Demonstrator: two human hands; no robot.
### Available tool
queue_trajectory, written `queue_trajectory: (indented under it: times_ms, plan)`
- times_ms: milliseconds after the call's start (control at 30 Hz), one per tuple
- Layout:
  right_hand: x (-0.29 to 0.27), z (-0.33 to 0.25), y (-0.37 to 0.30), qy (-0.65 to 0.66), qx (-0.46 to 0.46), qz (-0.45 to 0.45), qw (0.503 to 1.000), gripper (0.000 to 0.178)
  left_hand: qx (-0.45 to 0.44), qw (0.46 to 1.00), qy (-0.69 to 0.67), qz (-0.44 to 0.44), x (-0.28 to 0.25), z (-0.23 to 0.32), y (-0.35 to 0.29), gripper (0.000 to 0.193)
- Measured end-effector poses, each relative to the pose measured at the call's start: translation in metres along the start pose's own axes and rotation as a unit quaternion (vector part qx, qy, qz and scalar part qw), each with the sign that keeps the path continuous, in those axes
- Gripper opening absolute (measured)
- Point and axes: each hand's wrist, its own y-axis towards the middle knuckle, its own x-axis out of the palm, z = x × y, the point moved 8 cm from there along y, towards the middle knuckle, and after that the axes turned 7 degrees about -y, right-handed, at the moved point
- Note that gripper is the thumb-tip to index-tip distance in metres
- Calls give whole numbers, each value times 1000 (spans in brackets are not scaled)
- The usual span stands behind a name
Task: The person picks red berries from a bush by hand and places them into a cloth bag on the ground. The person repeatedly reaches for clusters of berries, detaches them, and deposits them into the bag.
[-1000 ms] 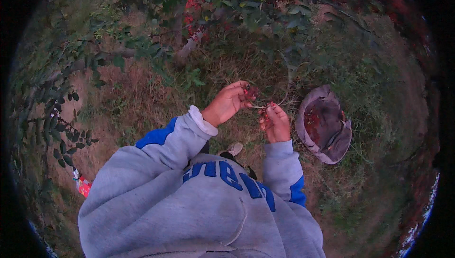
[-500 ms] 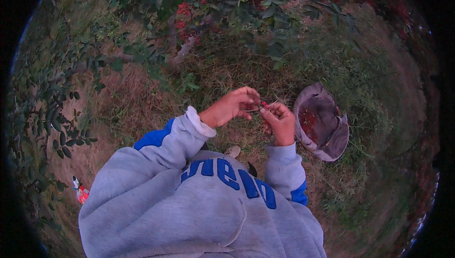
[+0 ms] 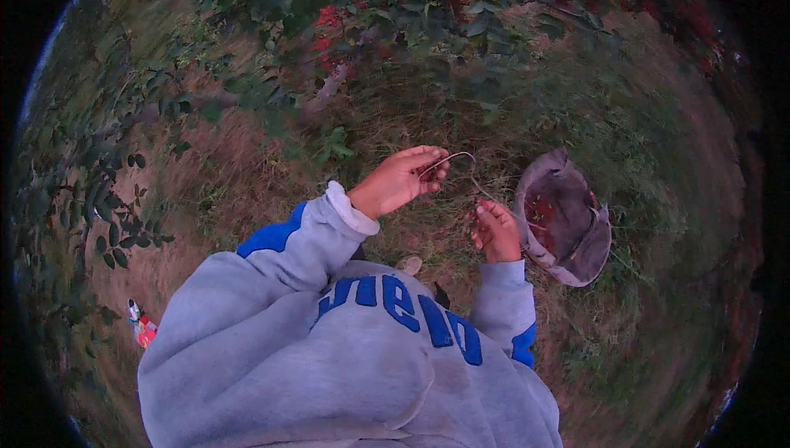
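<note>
Ahead of my chest, my left hand (image 3: 399, 181) pinches a thin pale strand (image 3: 472, 160), which could be cord or wire. The strand arches up from its fingers, then bends down toward my right hand (image 3: 499, 232). That hand is closed, with its fingers curled and the strand's lower end at its fingertips. Anything else inside the curled fingers is hidden. Just right of the right hand, a grey-brown cloth bag (image 3: 588, 259) lies open on the grass. Red berries (image 3: 541, 222) and small bits lie in it.
Leafy branches with red berry clusters (image 3: 327, 37) hang across the top. A pale tree limb (image 3: 327, 88) slants beneath them. More leaves (image 3: 115, 242) reach in at the left, above a red-and-white item (image 3: 143, 329). A light shoe (image 3: 410, 265) shows below my hands.
My hands have moved apart, the right one shifting right and down toward the bag. The strand now spans the gap. The small red thing between my fingers no longer shows.
</note>
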Motion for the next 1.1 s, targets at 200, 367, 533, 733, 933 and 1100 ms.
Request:
queue_trajectory:
  times_ms: [200,367,533,733,933,1100]
  plan:
    - [30,-6,-5,26,-25,-112,993,17,-3,991,-132,-24,-8,1,3,36]
    - [57,-36,1,66,-58,-115,989,21,14,996,-86,-31,-6,3,5,37]
    - [67,-57,11,3,-104,-93,990,19,18,998,-47,-34,-1,2,3,34]
    - [81,-77,11,-335,-333,3,881,16,17,999,15,-36,11,-5,1,33]
    - [55,-58,26,-227,-216,37,949,14,13,979,201,23,9,-2,-1,30]
    - [45,-60,25,-196,-229,67,951,12,15,982,186,29,9,1,5,24]
